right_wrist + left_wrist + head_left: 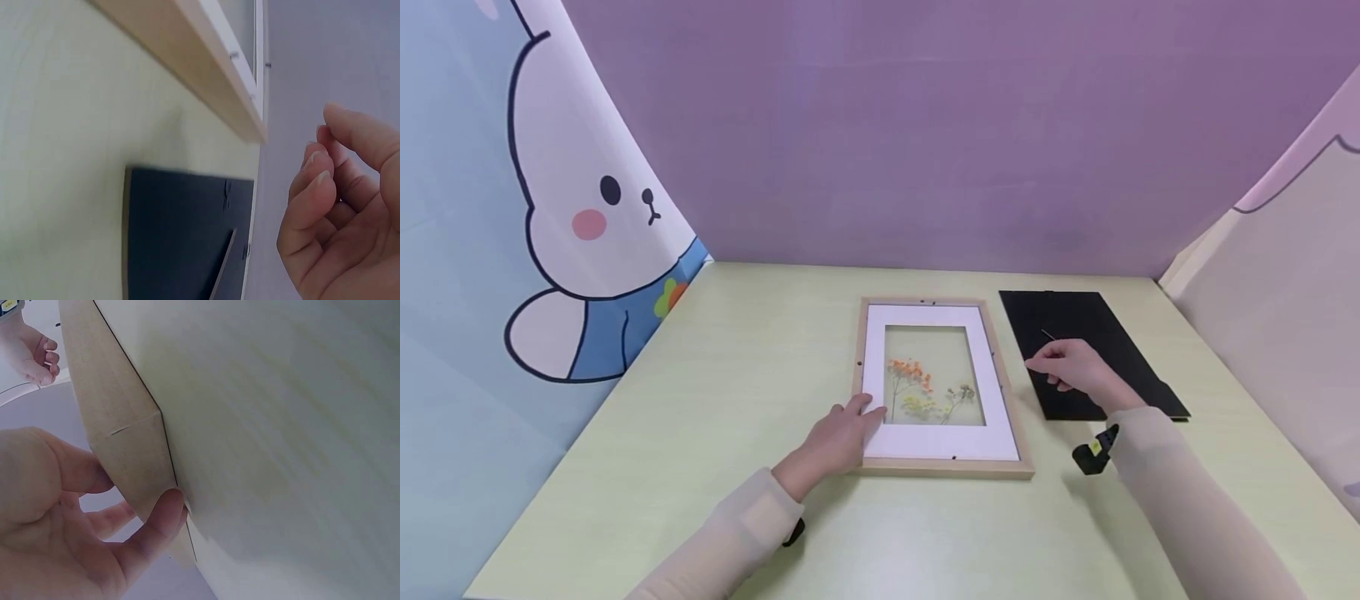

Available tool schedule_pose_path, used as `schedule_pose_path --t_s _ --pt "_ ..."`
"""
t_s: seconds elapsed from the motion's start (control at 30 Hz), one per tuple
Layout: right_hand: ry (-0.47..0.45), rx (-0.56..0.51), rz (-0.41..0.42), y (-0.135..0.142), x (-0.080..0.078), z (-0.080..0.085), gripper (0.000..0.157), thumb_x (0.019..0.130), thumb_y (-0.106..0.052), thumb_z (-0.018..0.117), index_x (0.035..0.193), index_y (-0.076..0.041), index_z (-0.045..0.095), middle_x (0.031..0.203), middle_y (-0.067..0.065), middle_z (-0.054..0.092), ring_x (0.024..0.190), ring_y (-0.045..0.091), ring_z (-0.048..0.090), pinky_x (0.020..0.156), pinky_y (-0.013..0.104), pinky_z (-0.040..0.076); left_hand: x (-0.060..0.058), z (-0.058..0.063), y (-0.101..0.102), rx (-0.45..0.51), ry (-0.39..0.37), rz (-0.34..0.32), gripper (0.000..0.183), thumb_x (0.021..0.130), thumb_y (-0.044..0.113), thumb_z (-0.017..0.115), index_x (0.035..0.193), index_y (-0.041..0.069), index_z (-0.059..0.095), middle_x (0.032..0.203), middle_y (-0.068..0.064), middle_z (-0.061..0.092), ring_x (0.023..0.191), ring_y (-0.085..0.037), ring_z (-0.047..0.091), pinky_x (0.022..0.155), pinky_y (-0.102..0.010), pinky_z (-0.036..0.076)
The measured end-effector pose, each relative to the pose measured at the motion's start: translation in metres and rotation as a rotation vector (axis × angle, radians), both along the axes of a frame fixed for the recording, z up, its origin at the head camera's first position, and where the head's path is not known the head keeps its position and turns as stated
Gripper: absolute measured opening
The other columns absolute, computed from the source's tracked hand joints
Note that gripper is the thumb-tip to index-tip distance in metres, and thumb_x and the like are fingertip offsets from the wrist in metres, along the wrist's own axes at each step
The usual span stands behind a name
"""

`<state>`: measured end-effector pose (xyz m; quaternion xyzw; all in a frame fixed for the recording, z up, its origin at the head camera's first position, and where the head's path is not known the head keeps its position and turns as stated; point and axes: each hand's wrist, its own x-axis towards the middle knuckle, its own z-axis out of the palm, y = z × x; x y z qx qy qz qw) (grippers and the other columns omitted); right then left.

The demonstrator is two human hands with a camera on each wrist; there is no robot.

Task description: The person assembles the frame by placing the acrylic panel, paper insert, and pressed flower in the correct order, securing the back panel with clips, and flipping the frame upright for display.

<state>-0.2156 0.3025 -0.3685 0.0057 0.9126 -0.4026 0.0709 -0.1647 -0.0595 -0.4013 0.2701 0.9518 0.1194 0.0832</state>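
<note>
A light wooden picture frame [943, 469] lies on the table with a white mat [925, 446] around its window. Inside the window are dried flowers [910, 375], orange, yellow and dull green. My left hand [835, 437] holds the frame's left side near the lower corner; in the left wrist view its thumb and fingers lie against the wooden edge [119, 400]. My right hand [1072, 367] hovers above a black backing board [1063, 312] on the right. Its fingers are loosely curled, thumb near the index fingertip [322, 134], and nothing shows between them.
On the black board a slim stand leg [224, 265] sticks up. Small dark tabs [954, 457] dot the frame's rim. The pale table [760, 350] ends at a purple backdrop [925, 167], with printed cloth panels [460, 250] on both sides.
</note>
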Motion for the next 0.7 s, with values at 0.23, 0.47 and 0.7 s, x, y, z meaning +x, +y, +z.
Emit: schedule_pose_path --t_s 0.23,0.47,0.7 --pt "-0.022 0.012 -0.064 0.023 0.004 0.001 0.035 0.087 -0.028 0.063 0.100 0.004 0.059 0.072 0.005 0.053 0.069 0.021 0.052 0.061 0.029 0.048 0.000 0.000 0.000 0.008 -0.015 0.003 0.060 0.079 -0.014 0.055 0.135 0.008 0.046 0.139 -0.016 0.035 0.103 -0.043 0.049 0.056 -0.030 0.045" --pt "-0.019 -0.001 -0.095 0.046 0.006 -0.004 0.038 0.089 -0.029 0.061 0.103 0.006 0.058 0.078 0.008 0.055 0.071 0.020 0.052 0.062 0.029 0.049 -0.001 0.000 0.001 0.006 -0.012 0.002 0.061 0.080 -0.013 0.056 0.135 0.008 0.045 0.139 -0.016 0.034 0.103 -0.043 0.049 0.062 -0.034 0.048" --pt "-0.003 -0.015 -0.136 0.069 0.010 -0.008 0.040 0.089 -0.026 0.060 0.104 0.011 0.056 0.084 0.006 0.055 0.074 0.018 0.050 0.064 0.029 0.050 -0.002 -0.002 0.001 0.001 0.009 -0.016 0.058 0.081 -0.012 0.055 0.135 0.008 0.046 0.139 -0.017 0.035 0.103 -0.043 0.050 0.064 -0.038 0.049"
